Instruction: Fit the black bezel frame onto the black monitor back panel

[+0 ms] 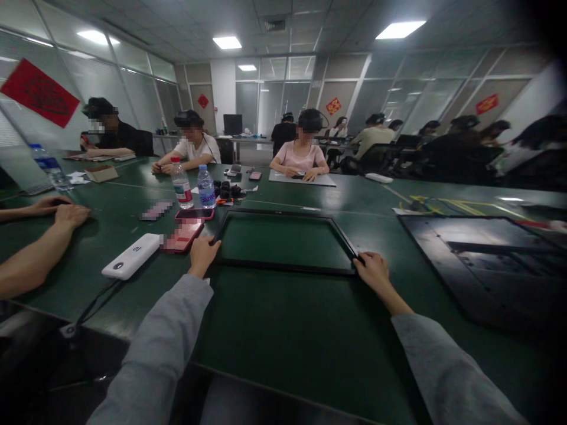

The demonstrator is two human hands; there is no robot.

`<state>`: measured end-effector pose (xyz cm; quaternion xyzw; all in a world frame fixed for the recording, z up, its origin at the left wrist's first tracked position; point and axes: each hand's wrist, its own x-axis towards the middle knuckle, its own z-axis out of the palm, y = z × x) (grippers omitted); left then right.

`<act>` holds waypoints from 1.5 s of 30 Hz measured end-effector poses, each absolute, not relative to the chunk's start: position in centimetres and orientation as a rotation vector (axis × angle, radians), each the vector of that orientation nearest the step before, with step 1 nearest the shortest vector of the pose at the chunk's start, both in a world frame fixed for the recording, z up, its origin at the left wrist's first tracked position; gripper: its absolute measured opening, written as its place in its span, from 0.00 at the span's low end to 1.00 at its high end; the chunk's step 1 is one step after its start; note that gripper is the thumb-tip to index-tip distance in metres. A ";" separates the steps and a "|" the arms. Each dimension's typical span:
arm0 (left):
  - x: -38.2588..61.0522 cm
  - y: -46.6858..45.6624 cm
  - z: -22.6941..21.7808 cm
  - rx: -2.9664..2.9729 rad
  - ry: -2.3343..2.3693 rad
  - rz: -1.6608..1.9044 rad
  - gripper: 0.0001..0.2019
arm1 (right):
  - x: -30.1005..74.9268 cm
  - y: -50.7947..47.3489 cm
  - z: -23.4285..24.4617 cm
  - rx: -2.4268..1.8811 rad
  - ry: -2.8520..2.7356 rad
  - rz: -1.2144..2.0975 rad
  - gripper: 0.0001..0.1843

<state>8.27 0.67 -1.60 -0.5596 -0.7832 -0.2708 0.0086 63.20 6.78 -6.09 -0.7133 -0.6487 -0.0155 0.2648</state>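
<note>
A thin black rectangular frame [287,267], open in the middle, is in front of me over the green table [283,319]. My left hand [204,255] is closed on its left side near the front corner. At the front right corner my right hand [372,271] grips the same frame. Through the opening the green tabletop shows. Whether the frame touches the table I cannot tell. Just beyond my left hand lies a phone with a red edge [182,237].
A white power bank [132,256] with a cable lies at left, near another person's hands [71,213]. Two bottles, one red-capped [181,186], one blue-capped [206,189], stand behind the phones. A large dark panel [478,260] lies at right. People sit across the table.
</note>
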 end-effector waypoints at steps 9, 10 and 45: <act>8.3 0.6 -1.7 -1.739 -2.424 -0.735 0.18 | 63.4 7.0 -6.4 -1.993 -1.769 -0.049 0.24; 8.3 0.6 -1.7 -1.744 -2.422 -0.733 0.18 | 63.4 7.0 -6.4 -1.998 -1.775 -0.048 0.25; 8.8 0.6 -1.3 -1.786 -2.435 -0.704 0.18 | 63.4 6.9 -6.4 -1.975 -1.723 -0.038 0.24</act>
